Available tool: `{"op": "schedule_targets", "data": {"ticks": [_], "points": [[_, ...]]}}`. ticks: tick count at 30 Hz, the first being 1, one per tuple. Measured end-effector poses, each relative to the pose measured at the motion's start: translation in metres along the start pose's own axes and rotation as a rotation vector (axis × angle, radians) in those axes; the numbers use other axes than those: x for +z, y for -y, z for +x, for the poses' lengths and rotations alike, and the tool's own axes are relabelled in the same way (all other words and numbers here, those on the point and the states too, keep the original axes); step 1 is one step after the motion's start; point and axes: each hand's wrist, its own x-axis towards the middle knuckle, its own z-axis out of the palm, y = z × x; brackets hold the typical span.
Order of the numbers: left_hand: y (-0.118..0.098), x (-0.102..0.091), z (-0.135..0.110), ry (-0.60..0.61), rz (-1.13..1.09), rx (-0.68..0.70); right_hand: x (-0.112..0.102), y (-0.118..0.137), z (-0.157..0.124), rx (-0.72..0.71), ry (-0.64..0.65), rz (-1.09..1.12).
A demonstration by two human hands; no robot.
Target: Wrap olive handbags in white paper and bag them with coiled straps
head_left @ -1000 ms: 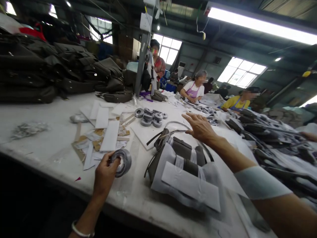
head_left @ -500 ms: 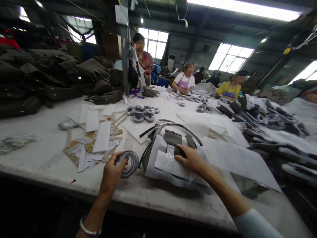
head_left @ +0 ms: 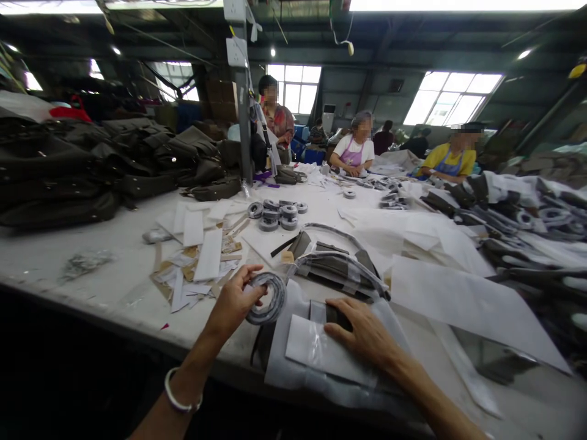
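My left hand [head_left: 232, 302] grips a grey tape roll [head_left: 268, 298] held just above the table's near edge. Beside it lies a dark grey handbag [head_left: 337, 272] partly wrapped in white paper [head_left: 316, 348], with its strap handles arching up. My right hand [head_left: 362, 327] rests palm down on the wrapped front of the bag, fingers spread over a taped paper pad.
White card strips and paper scraps [head_left: 197, 256] lie left of the bag. A cluster of tape rolls [head_left: 277, 214] sits mid-table. Dark bags [head_left: 92, 165] pile up at the left, wrapped bags [head_left: 527, 226] at the right. Large white sheets [head_left: 458, 293] spread right. Three people work at the far end.
My right hand came back from beyond the bag handles and settled on the wrapped bag. The bag slid closer to the table's near edge. My left hand lifted the tape roll toward the bag.
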Motion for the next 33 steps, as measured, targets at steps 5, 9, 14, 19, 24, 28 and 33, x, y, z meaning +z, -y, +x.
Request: {"op": "schedule_targets", "data": {"ticks": [5,9,14,19,24,28,33], "points": [[-0.005,0.004,0.027,-0.097,-0.065,0.045,0.01,0.008,-0.018,0.004,0.057,0.034],[-0.001,0.026,0.042,0.045,0.249,0.125,0.021,0.017,-0.03,-0.006,0.17,0.088],[0.019,0.074,0.056,0.234,0.676,0.289,0.026,0.025,-0.037,-0.008,0.23,0.112],[0.043,0.094,0.06,0.325,0.802,0.274,0.024,0.022,-0.042,0.003,0.276,0.145],[0.053,0.097,0.053,0.303,0.824,0.261,0.007,0.018,-0.021,-0.025,0.187,0.175],[0.052,0.093,0.055,0.322,0.747,0.257,0.0,0.015,0.025,-0.127,-0.015,-0.004],[0.05,0.061,0.068,0.342,0.591,0.245,0.016,0.015,0.071,-0.224,-0.051,-0.21]]}}
